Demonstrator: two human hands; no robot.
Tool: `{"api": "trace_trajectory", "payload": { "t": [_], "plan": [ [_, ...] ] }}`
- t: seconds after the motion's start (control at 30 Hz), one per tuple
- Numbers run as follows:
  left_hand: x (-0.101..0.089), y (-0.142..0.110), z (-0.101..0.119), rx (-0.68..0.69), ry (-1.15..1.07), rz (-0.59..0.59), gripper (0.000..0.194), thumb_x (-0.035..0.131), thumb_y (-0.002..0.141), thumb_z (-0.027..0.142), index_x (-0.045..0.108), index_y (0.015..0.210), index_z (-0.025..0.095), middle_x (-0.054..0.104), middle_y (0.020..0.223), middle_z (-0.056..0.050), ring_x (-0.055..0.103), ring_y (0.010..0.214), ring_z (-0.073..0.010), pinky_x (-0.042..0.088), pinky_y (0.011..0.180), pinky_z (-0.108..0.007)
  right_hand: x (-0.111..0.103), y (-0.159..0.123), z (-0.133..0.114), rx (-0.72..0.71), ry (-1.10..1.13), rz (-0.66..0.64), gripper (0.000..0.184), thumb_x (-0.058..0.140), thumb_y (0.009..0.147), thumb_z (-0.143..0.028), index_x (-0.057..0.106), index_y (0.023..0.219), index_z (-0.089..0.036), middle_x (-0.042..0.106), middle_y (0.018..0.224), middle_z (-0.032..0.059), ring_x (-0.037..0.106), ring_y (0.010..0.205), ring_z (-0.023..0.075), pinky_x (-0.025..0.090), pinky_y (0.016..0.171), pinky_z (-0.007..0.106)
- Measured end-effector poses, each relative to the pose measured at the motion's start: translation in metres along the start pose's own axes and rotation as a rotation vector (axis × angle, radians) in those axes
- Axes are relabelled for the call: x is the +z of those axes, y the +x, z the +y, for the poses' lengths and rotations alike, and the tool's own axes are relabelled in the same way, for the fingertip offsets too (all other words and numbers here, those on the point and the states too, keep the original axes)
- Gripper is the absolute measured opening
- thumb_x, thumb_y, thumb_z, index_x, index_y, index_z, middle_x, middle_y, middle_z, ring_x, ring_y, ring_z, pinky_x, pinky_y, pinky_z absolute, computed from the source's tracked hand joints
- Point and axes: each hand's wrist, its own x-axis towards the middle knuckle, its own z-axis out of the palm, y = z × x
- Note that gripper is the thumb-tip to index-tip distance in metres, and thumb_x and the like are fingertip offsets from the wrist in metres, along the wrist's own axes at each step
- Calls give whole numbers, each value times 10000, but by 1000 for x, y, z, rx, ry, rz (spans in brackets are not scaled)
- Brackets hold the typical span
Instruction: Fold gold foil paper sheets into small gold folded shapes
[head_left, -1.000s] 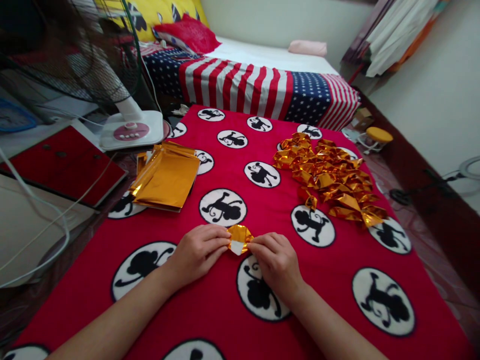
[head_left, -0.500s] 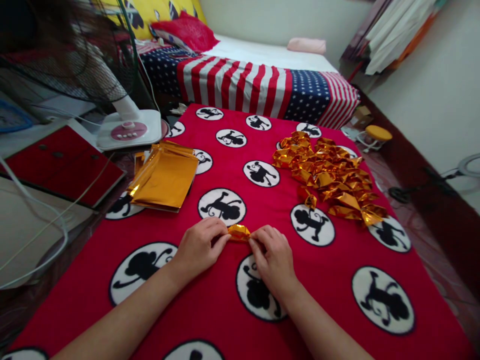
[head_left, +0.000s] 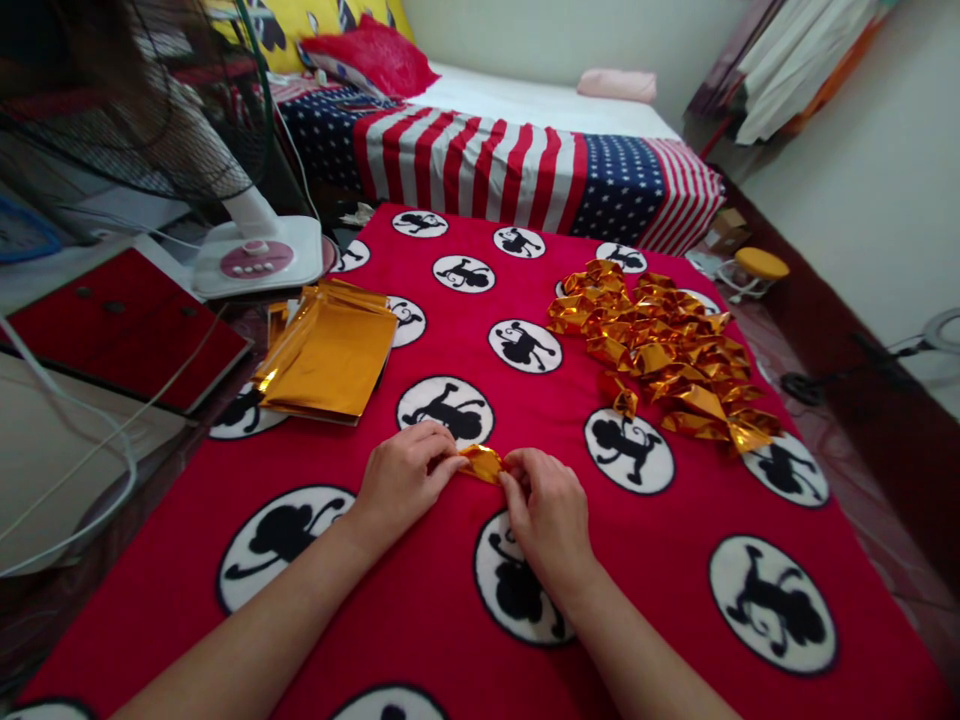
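Note:
A small piece of folded gold foil paper point(head_left: 481, 463) lies between my hands, low over the red monkey-print cloth point(head_left: 420, 640). Its left end is pinched between the thumb and fingers of my left hand point(head_left: 411, 472). My right hand point(head_left: 546, 505) pinches the opposite end, and the fingers partly cover both tips. Toward the back right is a heap of folded gold foil pieces point(head_left: 675, 350) with a shiny, crumpled look. On the left rests a stack of flat gold foil sheets point(head_left: 334, 355).
A white-based fan point(head_left: 259, 255) stands beyond the stack at left, near a dark red panel point(head_left: 124, 325) and loose white cables. Behind the cloth is a bed with a striped and starred cover point(head_left: 465, 165). A yellow-topped stool point(head_left: 761, 263) sits at right.
The foil piece has tilted, its right end now lower than its left, and my left hand has risen slightly. The whole view has shifted a little.

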Motion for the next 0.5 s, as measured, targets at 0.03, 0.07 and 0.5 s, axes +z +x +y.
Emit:
{"api": "trace_trajectory", "payload": {
  "t": [0.03,0.07,0.5],
  "plan": [
    [0,0,0,-3,-8,-6,116,626,869,242,673,775,193,674,903,-18,617,828,-148,462,752,-257,0,0,0,-6,-2,0,83,602,848,-143,605,915,-193,649,821,20,557,772,196,334,723,313],
    [0,1,0,-8,-14,-14,115,632,865,246,673,771,194,675,886,-14,614,815,-145,454,741,-254,0,0,-1,-11,-6,1,84,593,851,-138,608,915,-189,651,829,27,558,778,200,334,724,316],
    [-4,7,-2,-168,40,-146,176,753,741,364,674,704,212,670,729,23,559,646,-126,331,572,-242,8,-4,0,-19,-47,9,112,537,888,-126,608,957,-177,638,875,57,541,832,223,336,750,338]
  ]
}}
